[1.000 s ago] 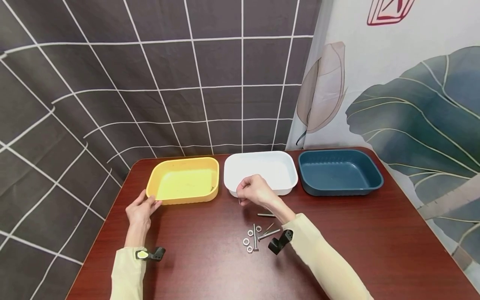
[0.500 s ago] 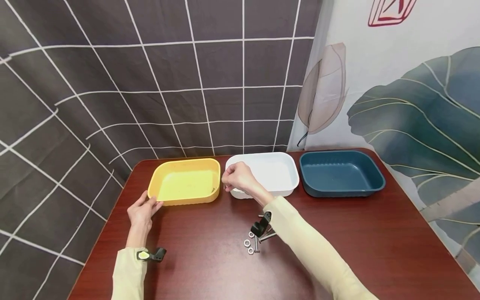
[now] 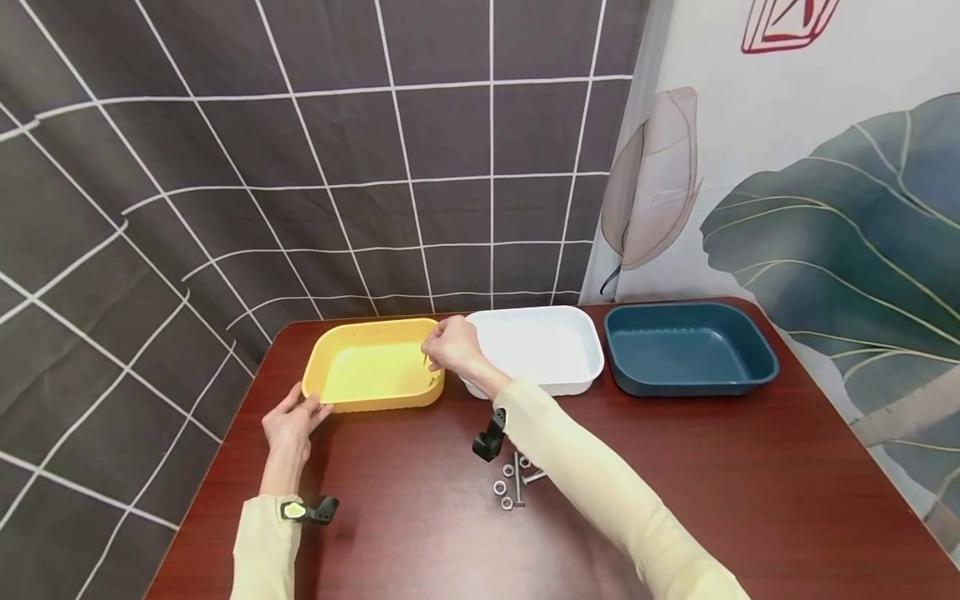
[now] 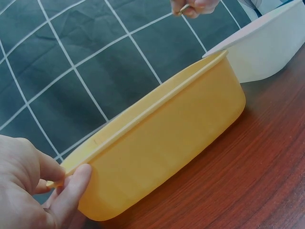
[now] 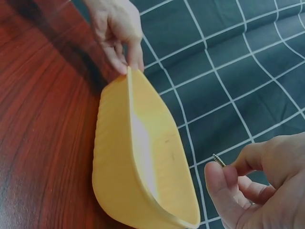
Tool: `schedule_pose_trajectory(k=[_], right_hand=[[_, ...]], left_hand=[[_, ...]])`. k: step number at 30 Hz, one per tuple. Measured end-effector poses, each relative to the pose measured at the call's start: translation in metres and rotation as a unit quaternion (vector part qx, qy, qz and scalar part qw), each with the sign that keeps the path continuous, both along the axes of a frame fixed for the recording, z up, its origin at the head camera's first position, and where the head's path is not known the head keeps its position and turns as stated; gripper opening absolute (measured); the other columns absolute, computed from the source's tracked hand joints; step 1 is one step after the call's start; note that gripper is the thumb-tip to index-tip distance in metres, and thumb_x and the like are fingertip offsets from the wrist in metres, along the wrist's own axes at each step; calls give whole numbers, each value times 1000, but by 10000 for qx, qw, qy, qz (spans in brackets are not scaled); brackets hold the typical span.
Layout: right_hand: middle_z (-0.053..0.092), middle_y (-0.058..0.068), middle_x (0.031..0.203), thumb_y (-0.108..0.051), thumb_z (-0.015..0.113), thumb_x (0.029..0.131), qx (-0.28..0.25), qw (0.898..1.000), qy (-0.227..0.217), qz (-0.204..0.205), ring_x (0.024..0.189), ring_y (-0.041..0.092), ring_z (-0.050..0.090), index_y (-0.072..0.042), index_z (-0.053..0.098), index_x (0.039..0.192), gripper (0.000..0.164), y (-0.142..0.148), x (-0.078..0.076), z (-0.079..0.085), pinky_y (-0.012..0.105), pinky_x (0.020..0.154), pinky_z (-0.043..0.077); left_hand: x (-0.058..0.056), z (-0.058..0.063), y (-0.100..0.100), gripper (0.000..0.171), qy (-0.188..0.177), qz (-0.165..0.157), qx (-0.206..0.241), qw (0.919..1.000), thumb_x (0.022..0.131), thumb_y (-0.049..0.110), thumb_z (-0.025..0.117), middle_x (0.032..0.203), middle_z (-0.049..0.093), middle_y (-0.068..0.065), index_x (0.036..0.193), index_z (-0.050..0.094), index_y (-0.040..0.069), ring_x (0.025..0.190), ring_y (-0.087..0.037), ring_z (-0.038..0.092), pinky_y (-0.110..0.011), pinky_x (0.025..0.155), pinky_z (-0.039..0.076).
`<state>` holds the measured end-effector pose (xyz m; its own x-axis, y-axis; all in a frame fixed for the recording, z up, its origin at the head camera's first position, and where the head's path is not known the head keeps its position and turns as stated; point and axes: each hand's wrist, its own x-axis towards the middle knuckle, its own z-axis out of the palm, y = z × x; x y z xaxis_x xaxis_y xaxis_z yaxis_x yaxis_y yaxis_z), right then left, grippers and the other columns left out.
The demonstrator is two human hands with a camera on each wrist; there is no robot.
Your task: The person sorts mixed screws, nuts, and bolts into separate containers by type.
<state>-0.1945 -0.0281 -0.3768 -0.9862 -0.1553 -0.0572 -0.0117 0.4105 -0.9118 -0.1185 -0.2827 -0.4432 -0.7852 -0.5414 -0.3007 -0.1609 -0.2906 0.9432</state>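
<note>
My right hand (image 3: 454, 345) is over the right end of the yellow tray (image 3: 372, 403), pinching a small screw (image 5: 218, 160) between thumb and fingertips. The screw's threaded tip pokes out in the right wrist view. At the tray's near left corner, my left hand (image 3: 288, 425) grips the rim, thumb outside and fingers over the edge, as the left wrist view shows. Small dark bits lie inside the tray near its right end. On the table in front, bolts (image 3: 517, 479) lie beside several hex nuts (image 3: 500, 487), partly hidden by my right sleeve.
A white tray (image 3: 592, 379) stands just right of the yellow one, and a dark blue tray (image 3: 690, 388) stands farther right. All three line the back edge of the brown table (image 3: 405, 517). A dark checked curtain (image 3: 360, 133) hangs behind.
My right hand has moved left with the screw, from the front of the white tray to over the yellow tray's right end. The left hand stays on the rim.
</note>
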Motion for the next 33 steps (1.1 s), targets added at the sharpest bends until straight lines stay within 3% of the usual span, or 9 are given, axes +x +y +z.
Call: schedule_pose_trajectory(k=[5, 10, 19, 26, 33], right_hand=[[64, 3, 60, 3, 62, 83, -37, 10000, -79, 3, 51, 16, 67, -1, 71, 74, 14, -4, 0, 0, 21, 49, 59], [61, 5, 57, 2, 63, 84, -137, 9999, -68, 17, 52, 18, 66, 2, 70, 77, 10, 2, 3, 3, 27, 54, 63], [67, 19, 69, 3, 60, 86, -588, 9979, -251, 93, 49, 15, 62, 7, 67, 83, 9, 30, 8, 7, 30, 55, 64], [61, 8, 63, 2, 58, 84, -718, 9963, -456, 158, 48, 11, 59, 7, 66, 81, 10, 64, 21, 6, 27, 51, 62], [61, 8, 61, 2, 59, 85, -680, 9953, -658, 188, 48, 11, 59, 11, 66, 83, 12, 92, 39, -3, 27, 50, 62]], left_hand=[[0, 0, 0, 59, 0, -76, 28, 10000, 95, -8, 55, 142, 43, -28, 151, 38, 3, 59, -5, 68, -21, 73, 62], [-2, -1, -1, 59, 11, -83, 2, 10000, 95, -8, 55, 145, 41, -27, 150, 39, 3, 60, -5, 68, -21, 74, 62], [-2, -1, -2, 59, -30, -54, 59, 10000, 95, -8, 55, 146, 41, -25, 151, 38, 4, 59, -4, 67, -20, 73, 62], [-4, 1, -2, 59, 59, -62, 83, 9999, 95, -9, 55, 147, 41, -25, 150, 39, 2, 59, -5, 67, -20, 71, 62], [-3, 0, -2, 59, -69, -12, 148, 9999, 95, -8, 55, 146, 41, -26, 151, 38, 4, 57, -5, 68, -20, 70, 62]])
